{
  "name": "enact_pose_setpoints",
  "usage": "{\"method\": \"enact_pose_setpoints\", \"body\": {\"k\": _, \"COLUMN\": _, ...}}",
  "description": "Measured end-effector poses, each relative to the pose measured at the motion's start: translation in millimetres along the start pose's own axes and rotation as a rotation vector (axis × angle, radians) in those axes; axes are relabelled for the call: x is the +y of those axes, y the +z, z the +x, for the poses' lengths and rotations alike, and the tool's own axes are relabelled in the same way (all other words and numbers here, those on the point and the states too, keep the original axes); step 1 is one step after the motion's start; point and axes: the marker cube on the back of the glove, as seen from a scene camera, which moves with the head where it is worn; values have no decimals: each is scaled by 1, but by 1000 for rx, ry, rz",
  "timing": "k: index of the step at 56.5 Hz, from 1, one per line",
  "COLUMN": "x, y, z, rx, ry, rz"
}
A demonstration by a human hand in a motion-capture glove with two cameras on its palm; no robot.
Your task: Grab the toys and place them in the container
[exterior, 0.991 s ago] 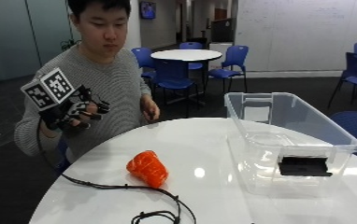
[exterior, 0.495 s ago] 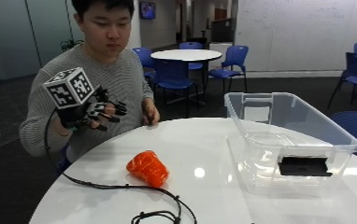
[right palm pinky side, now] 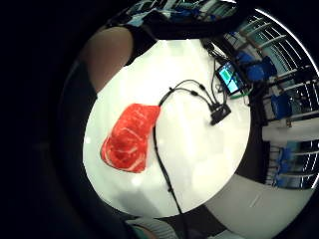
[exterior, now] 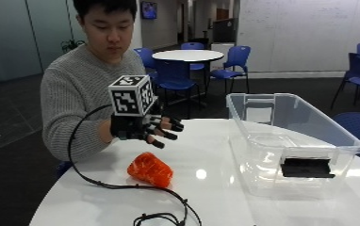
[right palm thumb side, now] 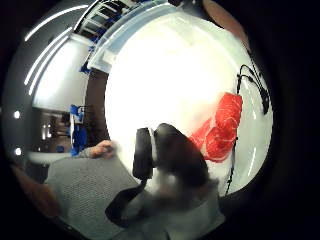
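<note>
Even, bright indoor light falls from overhead; the white table (exterior: 305, 207) carries a small glare spot just beside the toy (exterior: 150, 170), which casts only a faint shadow; in the thumb-side palm view the table washes out to white and the right hand (right palm thumb side: 175, 160) is blurred.

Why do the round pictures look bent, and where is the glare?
Both palm views bulge because of very wide lenses: the table curves and the red toy looks stretched. The thumb side view is washed out by bright glare on the tabletop, and the gloved hand is blurred. The outside view shows small ceiling-light reflections beside the clear container.
</note>
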Motion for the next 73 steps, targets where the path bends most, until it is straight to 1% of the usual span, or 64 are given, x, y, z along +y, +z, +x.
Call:
{"method": "enact_pose_setpoints", "body": {"k": 5, "x": 3, "y": 22, "z": 5, "rx": -11, "ry": 23, "rz": -57}}
{"method": "enact_pose_setpoints", "body": {"k": 17, "x": 21, "y": 105, "z": 7, "rx": -18, "ry": 71, "rz": -309}}
{"method": "enact_pose_setpoints", "body": {"k": 20, "x": 25, "y": 120, "z": 5, "rx": -32, "ry": 83, "rz": -351}}
{"method": "enact_pose_setpoints", "body": {"k": 29, "x": 28, "y": 123, "z": 2, "rx": 6, "ry": 96, "rz": -409}}
{"method": "enact_pose_setpoints", "body": {"k": 36, "x": 27, "y": 124, "z": 1, "rx": 80, "ry": 95, "rz": -412}}
{"method": "enact_pose_setpoints", "body": {"k": 43, "x": 28, "y": 124, "z": -1, "rx": 129, "ry": 86, "rz": -368}}
{"method": "enact_pose_setpoints", "body": {"k": 53, "x": 29, "y": 124, "z": 2, "rx": 111, "ry": 74, "rz": -234}}
{"method": "enact_pose_setpoints", "body": {"k": 63, "x": 27, "y": 126, "z": 1, "rx": 105, "ry": 24, "rz": -27}}
{"method": "enact_pose_setpoints", "body": {"k": 73, "x": 16, "y": 122, "z": 3, "rx": 102, "ry": -30, "rz": 128}}
